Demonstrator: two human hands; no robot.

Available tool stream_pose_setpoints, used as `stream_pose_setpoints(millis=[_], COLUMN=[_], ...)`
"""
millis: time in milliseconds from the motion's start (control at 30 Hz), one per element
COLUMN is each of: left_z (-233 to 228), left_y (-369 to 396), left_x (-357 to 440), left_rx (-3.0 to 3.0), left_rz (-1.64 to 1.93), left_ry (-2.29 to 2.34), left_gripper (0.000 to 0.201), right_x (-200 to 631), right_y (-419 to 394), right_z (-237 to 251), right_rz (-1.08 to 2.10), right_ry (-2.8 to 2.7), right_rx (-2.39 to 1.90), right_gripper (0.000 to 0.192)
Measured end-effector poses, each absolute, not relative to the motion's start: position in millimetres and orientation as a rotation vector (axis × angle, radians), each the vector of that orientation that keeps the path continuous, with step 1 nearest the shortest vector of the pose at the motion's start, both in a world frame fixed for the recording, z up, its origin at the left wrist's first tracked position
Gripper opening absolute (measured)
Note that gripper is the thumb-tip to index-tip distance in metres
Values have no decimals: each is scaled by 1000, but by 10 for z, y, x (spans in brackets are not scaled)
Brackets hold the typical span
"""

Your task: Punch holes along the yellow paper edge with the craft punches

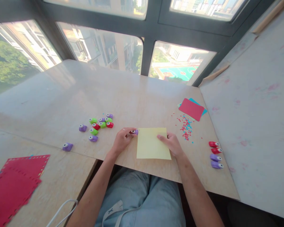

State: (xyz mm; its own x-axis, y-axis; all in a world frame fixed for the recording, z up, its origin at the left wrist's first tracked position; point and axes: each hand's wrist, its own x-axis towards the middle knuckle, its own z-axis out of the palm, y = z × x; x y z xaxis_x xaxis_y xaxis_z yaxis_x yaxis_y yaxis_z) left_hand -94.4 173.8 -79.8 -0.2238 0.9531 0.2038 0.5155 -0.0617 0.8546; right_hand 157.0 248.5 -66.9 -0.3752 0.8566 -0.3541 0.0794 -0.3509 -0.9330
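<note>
My left hand (123, 138) is closed around a small purple craft punch (135, 132), which sits at the upper left corner of a pale yellow sheet of paper (152, 145). Whether the paper's edge lies inside the punch's slot I cannot tell. On the paper's right side my right hand (174, 143) grips the edge, thumb on top and fingers hidden underneath. To the left lie several more punches in purple, green and red, among them a red punch (96, 126), a green punch (94, 131) and a purple punch (93, 138).
Red and blue paper bits (186, 127) are scattered right of the paper, below stacked red cards (191, 109). Several punches (215, 150) line the table's right edge. Red sheets with punched edges (19, 186) lie at left, near a white cable (62, 209). Windows rise behind the table.
</note>
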Motion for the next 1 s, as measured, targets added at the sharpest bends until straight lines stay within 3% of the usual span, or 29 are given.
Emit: stream_pose_setpoints(millis=[1000], left_z=[-882], left_y=[1754], left_x=[-936], left_rx=[1740], left_rz=[1188], left_ry=[1733], left_gripper=[24], right_x=[1548], right_y=[2475], right_z=[-668], right_rz=[1688], right_ry=[-1522], right_rx=[-1322], right_gripper=[43])
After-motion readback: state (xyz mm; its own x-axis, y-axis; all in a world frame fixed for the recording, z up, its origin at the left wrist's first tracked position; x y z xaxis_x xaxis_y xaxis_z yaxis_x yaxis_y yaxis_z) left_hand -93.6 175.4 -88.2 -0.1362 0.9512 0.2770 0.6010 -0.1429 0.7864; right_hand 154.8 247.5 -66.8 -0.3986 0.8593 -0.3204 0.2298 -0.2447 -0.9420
